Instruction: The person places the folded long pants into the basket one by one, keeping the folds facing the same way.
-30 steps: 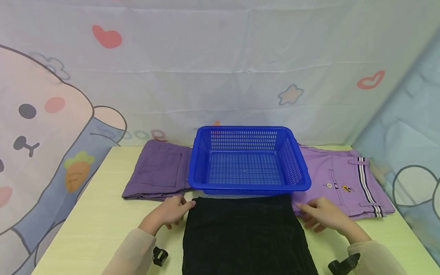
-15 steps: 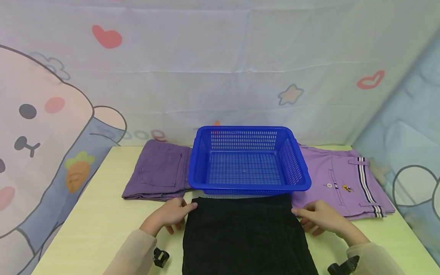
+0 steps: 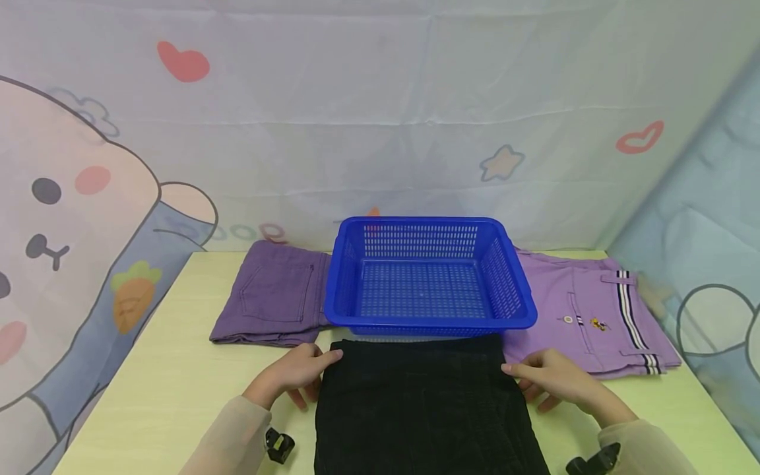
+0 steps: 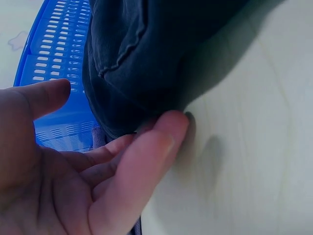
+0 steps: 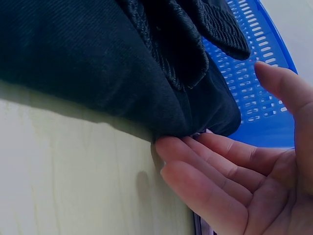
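Note:
Folded black trousers (image 3: 421, 409) lie on the table in front of the basket, running past the head view's bottom edge. My left hand (image 3: 292, 373) is at their far left corner, thumb over the edge. In the left wrist view its fingertips (image 4: 172, 126) meet the underside of the fold, with the thumb held apart. My right hand (image 3: 553, 379) mirrors it at the far right corner. In the right wrist view, its straight fingers (image 5: 230, 166) reach the lower edge near a ribbed, gathered band (image 5: 171, 44), thumb raised away.
A blue plastic basket (image 3: 429, 323) stands just behind the black trousers. Folded dark purple trousers (image 3: 276, 293) lie to its left, partly behind it. Lilac trousers (image 3: 594, 310) with a striped band lie to its right. A printed curtain (image 3: 380, 132) hangs behind the table (image 3: 160, 376).
My right hand has moved slightly left, from beside the lilac trousers to the black trousers' right edge. My left hand has shifted slightly right, its thumb further over the left corner.

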`<state>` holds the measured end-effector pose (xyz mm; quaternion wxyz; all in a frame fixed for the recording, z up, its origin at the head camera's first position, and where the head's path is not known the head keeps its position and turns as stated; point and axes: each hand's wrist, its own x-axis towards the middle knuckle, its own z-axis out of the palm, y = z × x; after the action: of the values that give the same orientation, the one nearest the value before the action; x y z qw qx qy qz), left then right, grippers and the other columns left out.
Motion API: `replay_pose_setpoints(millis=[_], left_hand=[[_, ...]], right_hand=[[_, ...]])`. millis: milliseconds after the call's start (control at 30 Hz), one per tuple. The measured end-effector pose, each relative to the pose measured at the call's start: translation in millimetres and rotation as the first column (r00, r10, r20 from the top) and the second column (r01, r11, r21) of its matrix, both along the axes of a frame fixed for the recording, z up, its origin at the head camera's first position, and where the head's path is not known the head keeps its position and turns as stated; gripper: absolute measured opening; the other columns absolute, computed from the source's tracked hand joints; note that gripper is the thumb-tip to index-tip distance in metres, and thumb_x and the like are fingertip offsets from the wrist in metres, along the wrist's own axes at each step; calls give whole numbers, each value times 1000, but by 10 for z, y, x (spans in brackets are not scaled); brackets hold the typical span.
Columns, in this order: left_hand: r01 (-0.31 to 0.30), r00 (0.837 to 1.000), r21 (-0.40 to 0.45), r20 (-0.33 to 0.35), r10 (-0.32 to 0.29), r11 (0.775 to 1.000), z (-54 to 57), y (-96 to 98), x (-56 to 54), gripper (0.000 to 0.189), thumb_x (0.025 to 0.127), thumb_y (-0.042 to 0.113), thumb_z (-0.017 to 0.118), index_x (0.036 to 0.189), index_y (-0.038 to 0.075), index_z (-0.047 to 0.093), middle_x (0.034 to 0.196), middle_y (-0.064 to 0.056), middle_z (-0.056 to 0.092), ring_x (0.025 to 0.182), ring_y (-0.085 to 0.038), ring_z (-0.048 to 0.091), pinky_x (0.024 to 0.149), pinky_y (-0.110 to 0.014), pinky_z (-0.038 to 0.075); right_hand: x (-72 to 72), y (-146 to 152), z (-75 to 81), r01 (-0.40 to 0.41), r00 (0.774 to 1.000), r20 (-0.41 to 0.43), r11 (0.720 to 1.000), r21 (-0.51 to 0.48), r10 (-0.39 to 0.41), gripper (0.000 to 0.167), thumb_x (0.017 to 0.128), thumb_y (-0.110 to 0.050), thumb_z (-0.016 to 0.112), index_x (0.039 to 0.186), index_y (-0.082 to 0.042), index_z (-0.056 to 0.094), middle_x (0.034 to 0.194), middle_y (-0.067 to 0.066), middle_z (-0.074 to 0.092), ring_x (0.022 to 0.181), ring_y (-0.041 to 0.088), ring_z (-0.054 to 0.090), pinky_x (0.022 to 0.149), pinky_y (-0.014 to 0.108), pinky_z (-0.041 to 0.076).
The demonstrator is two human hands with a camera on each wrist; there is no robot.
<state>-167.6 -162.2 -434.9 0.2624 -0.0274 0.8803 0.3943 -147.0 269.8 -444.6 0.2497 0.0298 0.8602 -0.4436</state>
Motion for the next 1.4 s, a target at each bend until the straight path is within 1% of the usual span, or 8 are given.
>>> replay_pose_setpoints(millis=[167,333,533,633,767,900,1200,1400], left_hand=[[-15,1000,35,22,14,999,15,11,13,49,93,48,49,100,0,59,72,-13,66,56,-23,64,47,-39,54],[-42,998,91,60,37,995,4,9,16,49,93,48,50,103,0,57,75,-15,66,57,-22,64,48,-39,55],[-66,994,159,95,52,985,-38,0,21,51,92,47,51,109,-1,53,84,-16,64,63,-22,65,51,-40,56],[-73,992,200,112,51,977,-66,-7,26,53,93,47,51,114,-2,50,88,-17,63,65,-23,67,52,-40,56],[-77,990,244,133,45,967,-104,-13,30,57,93,46,50,120,-4,46,91,-18,63,67,-24,67,53,-40,56],[-91,987,285,155,47,954,-134,-8,33,59,93,46,50,123,-5,44,94,-18,63,69,-24,67,54,-40,57],[-120,980,373,190,50,920,-159,8,59,59,94,40,49,128,-6,37,101,-20,60,76,-25,68,59,-42,58],[-117,976,413,218,27,903,-182,8,51,61,94,40,49,128,-8,38,102,-19,61,77,-24,68,62,-41,58]], right_hand=[[7,-11,0,25,1000,16,1000,-10,-24,58,88,-48,59,106,7,61,87,11,66,73,21,66,58,39,57],[3,-8,-25,40,999,36,998,-43,-38,58,89,-47,57,107,8,61,89,12,65,72,20,66,59,39,57],[-3,0,-86,43,996,77,989,-140,-33,59,91,-47,54,110,9,58,85,10,66,72,18,65,61,40,58],[0,9,-115,53,994,106,980,-191,-33,61,92,-46,53,116,10,55,87,9,67,74,18,65,62,40,58],[12,32,-148,75,988,152,964,-255,-37,68,94,-45,50,128,13,45,95,10,67,79,18,66,65,40,58],[20,53,-168,86,980,197,942,-326,-21,71,94,-44,49,132,15,39,97,12,68,84,21,68,69,41,58],[34,62,-215,84,971,237,900,-429,22,62,96,-42,48,127,12,48,97,11,70,85,23,69,75,42,57],[45,48,-232,75,962,265,860,-505,72,59,97,-40,46,126,11,47,105,15,69,92,28,69,80,46,56]])
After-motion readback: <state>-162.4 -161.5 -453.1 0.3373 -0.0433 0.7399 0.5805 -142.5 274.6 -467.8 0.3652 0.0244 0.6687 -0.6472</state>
